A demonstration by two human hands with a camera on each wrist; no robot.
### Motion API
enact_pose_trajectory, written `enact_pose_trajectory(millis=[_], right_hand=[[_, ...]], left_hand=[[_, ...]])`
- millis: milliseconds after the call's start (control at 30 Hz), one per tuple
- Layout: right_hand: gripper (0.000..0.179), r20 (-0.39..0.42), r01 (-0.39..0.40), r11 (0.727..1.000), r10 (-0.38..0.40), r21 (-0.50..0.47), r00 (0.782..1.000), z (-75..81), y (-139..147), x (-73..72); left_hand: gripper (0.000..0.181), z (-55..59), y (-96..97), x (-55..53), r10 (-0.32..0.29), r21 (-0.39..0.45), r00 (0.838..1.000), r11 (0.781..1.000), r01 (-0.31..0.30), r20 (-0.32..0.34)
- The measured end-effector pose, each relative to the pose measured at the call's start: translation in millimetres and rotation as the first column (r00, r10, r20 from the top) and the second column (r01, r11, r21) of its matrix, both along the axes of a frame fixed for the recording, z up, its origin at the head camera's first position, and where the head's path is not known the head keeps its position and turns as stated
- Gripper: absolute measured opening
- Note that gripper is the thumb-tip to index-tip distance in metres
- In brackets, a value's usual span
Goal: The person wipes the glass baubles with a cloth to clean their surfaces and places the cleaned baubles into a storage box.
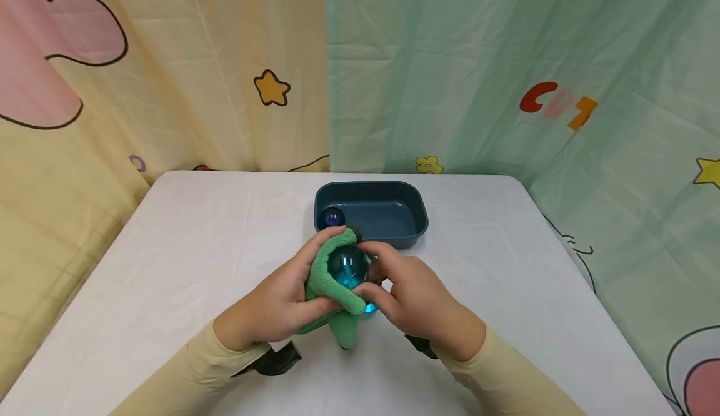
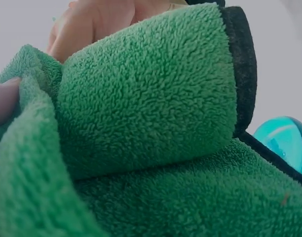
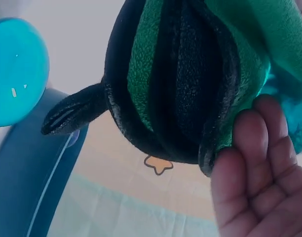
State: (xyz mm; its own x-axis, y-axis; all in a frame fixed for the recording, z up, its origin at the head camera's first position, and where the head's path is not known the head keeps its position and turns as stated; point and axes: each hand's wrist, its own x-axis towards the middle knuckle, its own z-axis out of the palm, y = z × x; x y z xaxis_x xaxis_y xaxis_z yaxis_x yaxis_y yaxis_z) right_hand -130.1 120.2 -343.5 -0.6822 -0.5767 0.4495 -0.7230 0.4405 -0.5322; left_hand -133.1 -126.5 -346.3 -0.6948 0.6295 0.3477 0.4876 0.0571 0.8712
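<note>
My left hand (image 1: 284,297) grips a green plush towel (image 1: 323,278) with a dark edge, folded around the left side of a clear teal ball (image 1: 347,266). From the right, my right hand (image 1: 413,294) pinches that ball, its thumb and index finger at the ball's side beside the towel. In the right wrist view the fingers (image 3: 249,143) lie against the ball and the towel's dark border. The left wrist view is mostly filled by the towel's pile (image 2: 151,89). A second teal ball (image 1: 370,308) shows below my right thumb, partly hidden.
A dark blue rectangular bin (image 1: 388,216) stands beyond my hands, with a dark blue ball (image 1: 333,217) at its left end. The table (image 1: 225,216) has a white cover. Printed curtains (image 1: 450,79) hang behind it.
</note>
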Motion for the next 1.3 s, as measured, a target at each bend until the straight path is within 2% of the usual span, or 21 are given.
enact_pose_trajectory(millis=[133,233,333,433,533,700,900,1033,1133,1233,1300], right_hand=[[0.035,0.035,0.044,0.998,-0.042,-0.046,0.999,-2.8,-2.0,-0.5],[0.041,0.026,0.035,0.996,-0.033,-0.086,0.999,-3.8,-2.5,-0.3],[0.048,0.015,-0.011,0.995,0.012,-0.098,1.0,-3.0,-1.9,-0.3],[0.06,0.005,-0.064,0.996,0.064,-0.069,0.998,-0.6,-0.8,-0.7],[0.064,0.001,-0.076,0.997,0.076,-0.034,0.997,1.5,-0.3,-1.0],[0.059,-0.019,-0.031,0.999,0.03,-0.012,0.999,1.6,-0.1,-1.3],[0.037,0.026,0.033,0.997,-0.032,-0.068,0.999,-3.0,-2.8,-3.8],[0.041,0.044,0.022,0.995,-0.017,-0.098,0.999,-4.9,-3.8,-3.0],[0.05,0.042,-0.013,0.998,0.016,-0.065,0.999,-4.3,-3.3,-1.6],[0.065,0.006,-0.04,0.999,0.04,0.001,0.999,-3.9,-2.6,-1.7],[0.066,-0.042,-0.033,0.999,0.035,0.034,0.998,-2.9,-2.8,-2.4]], left_hand=[[0.084,-1.8,1.7,0.6,0.005,-0.013,1.0,1.0,-0.005,-0.008],[0.085,-2.7,2.1,0.5,0.014,-0.007,1.0,1.0,-0.014,-0.006],[0.087,-3.1,0.9,0.2,0.021,0.007,1.0,1.0,-0.021,0.003],[0.087,-2.7,-1.6,-0.1,0.023,0.023,1.0,0.999,-0.023,0.0],[0.087,-1.6,-3.4,-0.5,0.017,0.035,1.0,0.999,-0.018,0.007],[0.087,-0.3,-1.3,-0.6,0.013,0.029,1.0,0.999,-0.014,0.027],[0.084,-2.7,2.2,-0.4,0.026,-0.017,1.0,1.0,-0.026,0.004],[0.085,-5.4,2.2,-2.4,0.042,-0.027,0.999,0.999,-0.042,-0.009],[0.086,-6.2,-0.7,-4.5,0.056,-0.009,0.998,0.998,-0.056,-0.001],[0.086,-6.4,-4.6,-5.7,0.058,0.012,0.998,0.998,-0.058,0.01],[0.086,-6.3,-5.9,-5.9,0.045,0.02,0.999,0.999,-0.045,0.019]])
